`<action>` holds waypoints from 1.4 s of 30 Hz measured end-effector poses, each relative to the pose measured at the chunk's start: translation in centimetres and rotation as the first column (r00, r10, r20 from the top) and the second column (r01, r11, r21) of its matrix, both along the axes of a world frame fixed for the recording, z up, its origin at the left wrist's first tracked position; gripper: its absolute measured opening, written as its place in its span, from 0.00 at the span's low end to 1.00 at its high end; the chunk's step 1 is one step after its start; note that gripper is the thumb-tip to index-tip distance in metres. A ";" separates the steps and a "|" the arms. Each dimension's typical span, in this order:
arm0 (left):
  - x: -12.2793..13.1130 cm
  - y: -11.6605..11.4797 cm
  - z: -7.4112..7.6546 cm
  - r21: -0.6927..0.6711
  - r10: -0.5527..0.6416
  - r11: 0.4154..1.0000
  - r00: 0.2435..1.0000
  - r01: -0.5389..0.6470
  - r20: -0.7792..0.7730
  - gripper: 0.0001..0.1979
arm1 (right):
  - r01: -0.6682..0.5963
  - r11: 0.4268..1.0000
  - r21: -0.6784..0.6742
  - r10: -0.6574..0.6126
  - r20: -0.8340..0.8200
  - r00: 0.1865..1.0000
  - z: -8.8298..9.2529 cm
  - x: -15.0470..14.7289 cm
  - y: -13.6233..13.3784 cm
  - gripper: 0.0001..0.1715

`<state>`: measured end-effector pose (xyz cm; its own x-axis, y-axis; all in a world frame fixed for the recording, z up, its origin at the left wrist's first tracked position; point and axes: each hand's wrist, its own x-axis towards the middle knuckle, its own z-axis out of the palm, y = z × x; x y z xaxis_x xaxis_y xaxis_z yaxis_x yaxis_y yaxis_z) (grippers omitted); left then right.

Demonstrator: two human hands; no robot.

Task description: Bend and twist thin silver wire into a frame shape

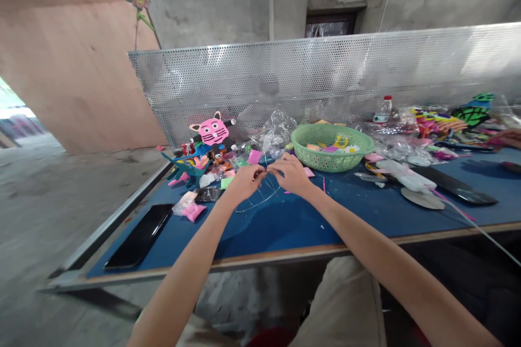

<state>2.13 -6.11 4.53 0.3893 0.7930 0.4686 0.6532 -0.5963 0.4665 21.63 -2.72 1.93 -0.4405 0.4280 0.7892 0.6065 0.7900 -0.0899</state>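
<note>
Both hands meet above the blue table, fingertips nearly touching. My left hand (246, 182) is closed in a pinch on a thin, shiny wire (253, 206). Opposite it, my right hand (291, 173) pinches the same wire close by. The wire bends into loose loops that hang below the fingers, and one end sticks up above them. Just behind my left hand lies a pink packet (254, 157). Beyond my right hand stands a green plastic basket (332, 165) with a white flower and small coloured pieces inside.
A black phone (139, 236) lies at the table's left. Behind it are a pink cat face (211, 131) and soft packets (192, 211). A glue gun (407, 176) with a trailing cord lies to the right. A perforated metal screen (228, 76) closes the back. Another person's hand (508, 138) shows far right.
</note>
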 end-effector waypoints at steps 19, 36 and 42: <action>-1.2 -0.2 0.6 -0.245 -0.119 0.948 0.940 0.203 0.319 0.23 | -0.054 0.998 0.045 0.053 0.011 0.999 0.9 0.8 -0.2 0.16; -1.6 0.0 0.7 -0.175 -0.164 0.964 0.966 0.200 0.200 0.22 | -0.109 0.994 0.030 0.108 0.051 0.993 1.5 1.0 -0.6 0.12; -1.4 0.2 0.4 -0.062 -0.106 0.992 0.991 0.111 0.075 0.21 | -0.112 0.993 0.018 0.112 0.023 0.993 1.4 0.7 -0.5 0.10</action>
<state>0.74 -5.88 4.88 0.4423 0.7781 0.4460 0.5498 -0.6282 0.5505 22.37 -3.21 3.33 -0.5017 0.3596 0.7867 0.5155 0.8546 -0.0618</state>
